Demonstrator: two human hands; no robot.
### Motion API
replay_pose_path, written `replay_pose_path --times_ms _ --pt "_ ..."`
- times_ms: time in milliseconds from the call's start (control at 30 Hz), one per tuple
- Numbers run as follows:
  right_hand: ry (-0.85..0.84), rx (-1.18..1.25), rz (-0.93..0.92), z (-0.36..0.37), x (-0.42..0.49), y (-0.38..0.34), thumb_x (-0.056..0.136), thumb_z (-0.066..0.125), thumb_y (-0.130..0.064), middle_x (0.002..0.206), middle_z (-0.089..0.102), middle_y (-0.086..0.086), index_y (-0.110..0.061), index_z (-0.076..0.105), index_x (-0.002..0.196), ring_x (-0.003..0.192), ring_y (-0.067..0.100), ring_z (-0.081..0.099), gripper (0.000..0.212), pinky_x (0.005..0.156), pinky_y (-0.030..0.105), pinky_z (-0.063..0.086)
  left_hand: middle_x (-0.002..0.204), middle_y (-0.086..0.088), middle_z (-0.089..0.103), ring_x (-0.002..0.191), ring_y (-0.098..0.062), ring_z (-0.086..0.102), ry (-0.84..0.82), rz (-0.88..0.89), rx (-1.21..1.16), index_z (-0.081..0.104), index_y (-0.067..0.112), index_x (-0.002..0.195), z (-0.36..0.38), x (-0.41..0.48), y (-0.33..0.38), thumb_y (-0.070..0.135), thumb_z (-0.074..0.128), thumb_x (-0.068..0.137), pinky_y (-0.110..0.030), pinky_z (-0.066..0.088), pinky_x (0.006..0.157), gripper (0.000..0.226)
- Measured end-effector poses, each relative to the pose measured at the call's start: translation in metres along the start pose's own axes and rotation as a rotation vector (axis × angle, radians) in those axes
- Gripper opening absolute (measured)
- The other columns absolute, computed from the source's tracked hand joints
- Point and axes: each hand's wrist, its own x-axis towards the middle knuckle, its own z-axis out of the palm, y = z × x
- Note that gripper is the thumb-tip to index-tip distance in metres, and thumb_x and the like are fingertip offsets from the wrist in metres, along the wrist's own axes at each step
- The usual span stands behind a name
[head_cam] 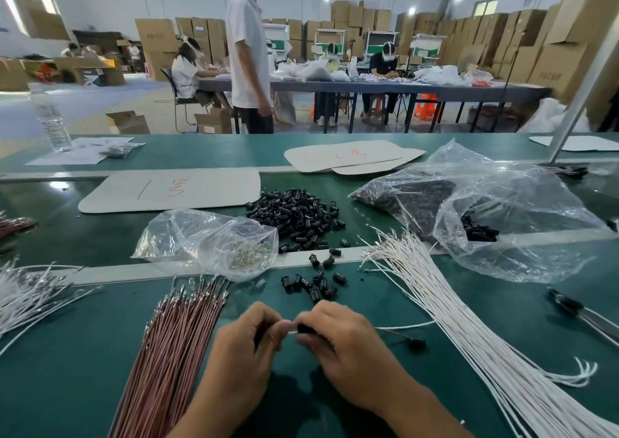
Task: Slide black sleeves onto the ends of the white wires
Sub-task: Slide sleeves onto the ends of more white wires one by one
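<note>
Black sleeve (305, 329): a small, dark, tube-like piece, pinched in the fingertips of the right hand (335, 340) just above the green counter (67, 354). The left hand (254, 340) has its fingers curled and pinches the end of a white wire (405, 325). A short stretch of this wire shows between the two hands, and the rest trails off to the right. Fingers cover most of the sleeve, so its shape is hard to make out.

More sleeves lie in a loose scatter (315, 283) just beyond the hands and in a pile (296, 214) farther back. A card sheet (167, 191) bears red handwriting, a stroke like "1" and a character I cannot read.
</note>
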Motion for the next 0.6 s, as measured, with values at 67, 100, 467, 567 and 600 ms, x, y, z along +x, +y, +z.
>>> replay_pose_path --times_ms 67,100,467,567,600 --pt "0.022 -0.009 0.046 -0.006 -0.001 0.007 0.098 0.058 -0.028 0.091 0.060 -0.005 -0.018 0.066 0.104 0.083 0.013 0.054 0.014 0.077 0.029 0.046 0.052 0.002 0.054 0.047 -0.007 0.047 0.038 -0.031 0.016 0.054 0.025 0.067 -0.007 0.002 -0.006 0.032 0.062 0.084 -0.013 0.032 0.042 0.020" --pt "0.036 -0.016 0.067 -0.009 -0.002 0.011 0.097 0.059 -0.026 0.092 0.061 -0.006 -0.018 0.067 0.106 0.084 0.013 0.056 0.014 0.079 0.030 0.048 0.051 0.000 0.053 0.046 -0.007 0.046 0.049 -0.057 0.012 0.054 0.025 0.068 -0.011 0.003 -0.009 0.025 0.063 0.087 -0.014 0.032 0.040 0.021" --pt "0.053 -0.122 0.107 -0.017 -0.003 0.018 0.097 0.062 -0.025 0.095 0.062 -0.006 -0.019 0.068 0.119 0.076 0.013 0.061 0.023 0.071 0.034 0.056 0.108 -0.017 0.061 0.100 -0.036 0.050 0.317 -0.199 0.720 0.062 0.010 0.100 -0.043 0.011 -0.026 0.019 0.069 0.081 -0.047 0.038 0.083 0.022" --pt "0.006 -0.068 0.045 -0.007 -0.001 0.010 0.095 0.062 -0.022 0.101 0.067 -0.002 -0.016 0.066 0.121 0.081 0.016 0.064 0.027 0.076 0.030 0.056 0.116 -0.008 0.066 0.104 -0.022 0.060 0.040 0.148 0.594 0.060 0.012 0.118 -0.012 0.001 0.002 0.036 0.060 0.084 -0.039 0.045 0.088 0.042" --pt "-0.006 -0.019 0.047 -0.004 -0.001 0.007 0.093 0.063 -0.018 0.104 0.068 -0.003 -0.016 0.064 0.123 0.086 0.013 0.064 0.030 0.081 0.022 0.053 0.114 -0.004 0.069 0.100 -0.018 0.064 -0.080 0.182 0.488 0.059 0.013 0.123 0.000 -0.003 0.011 0.036 0.061 0.084 -0.036 0.051 0.085 0.045"
